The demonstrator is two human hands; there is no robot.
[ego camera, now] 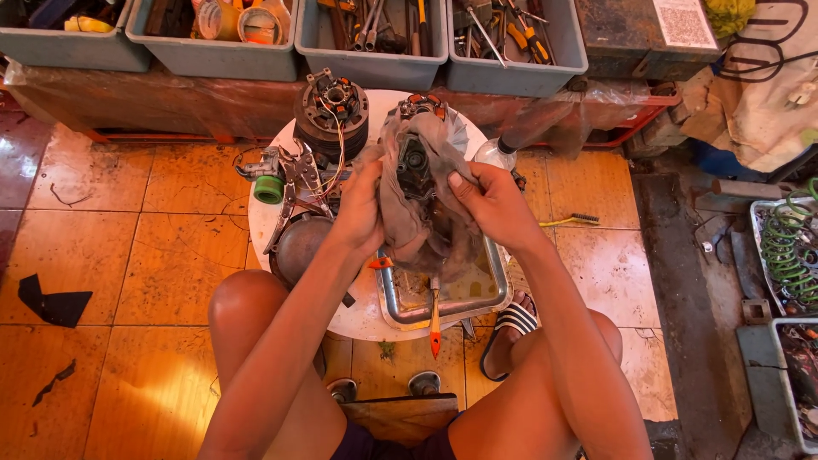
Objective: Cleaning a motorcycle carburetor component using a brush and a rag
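Both clamped at frame centre: left hand (360, 209) and right hand (490, 204) gripping a dirty grey cloth (417, 217) wrapped round a dark metal motor part (415, 162), above a steel tray (490, 294).

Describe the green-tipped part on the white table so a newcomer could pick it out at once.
Start at the round white table between the person's knees. On its left edge, beside the locking pliers and left of the left hand, lies a grey metal part with a green cap, the table's only bright green.
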